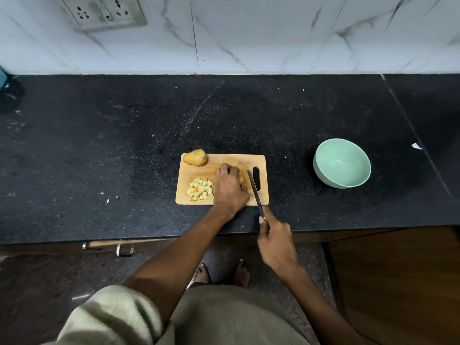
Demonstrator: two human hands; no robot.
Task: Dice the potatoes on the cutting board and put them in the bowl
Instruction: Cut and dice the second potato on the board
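Here, from largest to smallest:
Counter: a black speckled stone countertop (99, 150) runs the full width below a white marble-look tiled wall (273, 33) that carries a switch-and-socket plate (103, 12).
Cutting board: a pale wooden cutting board (199, 174) lies near the counter's front edge, its handle slot on the right side.
Bowl: a mint-green bowl (321, 168) stands on the counter well to the right of the board, apart from it; nothing shows inside it.
Left hand: the left hand (230, 189) lies palm down over the middle of the board, fingers curled over a potato piece (241, 177) that is mostly hidden beneath it.
Right hand: the right hand (276, 242) is closed around the handle of a knife (254, 188), thumb along the top; the blade slants up over the board's right part, just beside the left hand. Whether the edge touches the potato piece cannot be told.
Whole potato: an uncut potato (195, 157) rests on the board's far left corner.
Diced potato: a heap of small potato cubes (200, 189) sits on the board's near left part, just left of the left hand.
Scraps: a few pale bits (107, 200) lie on the counter left of the board.
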